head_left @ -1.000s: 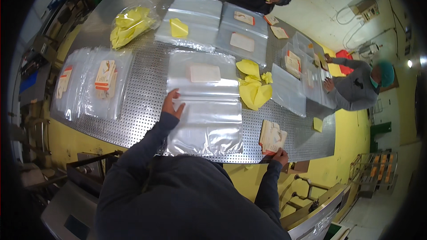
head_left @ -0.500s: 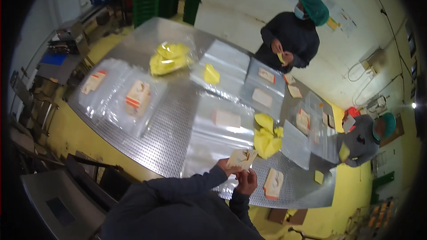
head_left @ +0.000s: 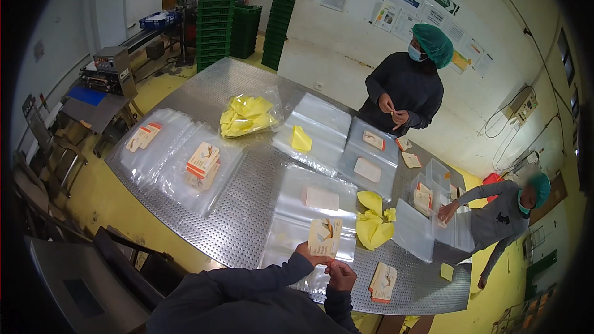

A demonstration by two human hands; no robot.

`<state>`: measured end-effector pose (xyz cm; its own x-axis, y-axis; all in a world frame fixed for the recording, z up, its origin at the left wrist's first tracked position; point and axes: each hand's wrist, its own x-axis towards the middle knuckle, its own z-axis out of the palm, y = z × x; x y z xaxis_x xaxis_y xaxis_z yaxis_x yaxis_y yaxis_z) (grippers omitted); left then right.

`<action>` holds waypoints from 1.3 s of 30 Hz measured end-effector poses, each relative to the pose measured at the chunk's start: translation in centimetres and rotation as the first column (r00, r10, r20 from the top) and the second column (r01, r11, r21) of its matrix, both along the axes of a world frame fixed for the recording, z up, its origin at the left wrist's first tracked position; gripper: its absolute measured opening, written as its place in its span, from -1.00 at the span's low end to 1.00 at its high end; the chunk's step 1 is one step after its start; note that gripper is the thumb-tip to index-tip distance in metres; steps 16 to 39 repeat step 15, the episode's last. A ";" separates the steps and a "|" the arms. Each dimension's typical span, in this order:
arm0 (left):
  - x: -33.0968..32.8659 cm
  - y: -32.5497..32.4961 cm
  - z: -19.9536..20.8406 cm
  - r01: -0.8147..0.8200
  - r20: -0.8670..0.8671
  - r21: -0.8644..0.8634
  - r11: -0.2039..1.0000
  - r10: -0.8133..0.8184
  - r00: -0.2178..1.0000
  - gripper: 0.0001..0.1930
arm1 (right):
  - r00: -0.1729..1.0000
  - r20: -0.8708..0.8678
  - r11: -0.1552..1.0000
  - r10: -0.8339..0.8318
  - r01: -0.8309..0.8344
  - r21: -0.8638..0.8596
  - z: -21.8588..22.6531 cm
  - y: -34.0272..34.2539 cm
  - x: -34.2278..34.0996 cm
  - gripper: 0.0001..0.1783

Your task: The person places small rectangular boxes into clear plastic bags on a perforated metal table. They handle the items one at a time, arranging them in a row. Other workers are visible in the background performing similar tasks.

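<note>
My left hand (head_left: 309, 255) grips a cream printed card (head_left: 325, 237) with a picture on it, held up above the table. Close against the card's lower edge, my right hand (head_left: 341, 276) is closed in a pinch on it; its fingertips are partly hidden. Under the card lies a stack of clear plastic bags (head_left: 289, 216), with a pale blank card (head_left: 322, 198) on top. To the right of the bags are crumpled yellow sheets (head_left: 374, 230). Nearer my right hand rests a small pile of printed cards (head_left: 383, 281) with orange edges.
The perforated metal table (head_left: 247, 195) carries more bag stacks (head_left: 179, 154), a bag of yellow sheets (head_left: 249, 114) and clear boxes (head_left: 438, 176). A co-worker (head_left: 405, 86) stands across; another person (head_left: 504, 210) works at the right end. Green crates (head_left: 216, 18) rise behind.
The card in my left hand has turned more upright. My view has tilted up. The person at the right has reached an arm toward the clear boxes.
</note>
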<state>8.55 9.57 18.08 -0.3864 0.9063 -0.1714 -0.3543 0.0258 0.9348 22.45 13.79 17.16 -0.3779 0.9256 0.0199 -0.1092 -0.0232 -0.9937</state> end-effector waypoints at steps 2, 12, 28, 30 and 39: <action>-0.1 -0.1 0.4 0.006 -0.008 0.020 1.000 -0.006 1.000 -0.62 | 1.000 0.017 0.998 -0.013 0.014 -0.056 0.4 0.0 -0.2 -0.83; 0.5 -0.2 0.1 -0.058 -0.378 -0.021 0.998 0.046 0.925 -0.57 | 0.979 0.199 0.999 0.038 -0.039 0.003 0.6 0.6 0.6 -0.90; 0.5 -0.4 0.4 -0.058 -0.407 -0.032 0.998 0.040 0.913 -0.56 | 0.958 0.280 0.998 0.059 -0.062 0.002 0.9 0.8 0.8 -0.89; 0.5 -0.4 0.4 -0.058 -0.407 -0.032 0.998 0.040 0.913 -0.56 | 0.958 0.280 0.998 0.059 -0.062 0.002 0.9 0.8 0.8 -0.89; 0.5 -0.4 0.4 -0.058 -0.407 -0.032 0.998 0.040 0.913 -0.56 | 0.958 0.280 0.998 0.059 -0.062 0.002 0.9 0.8 0.8 -0.89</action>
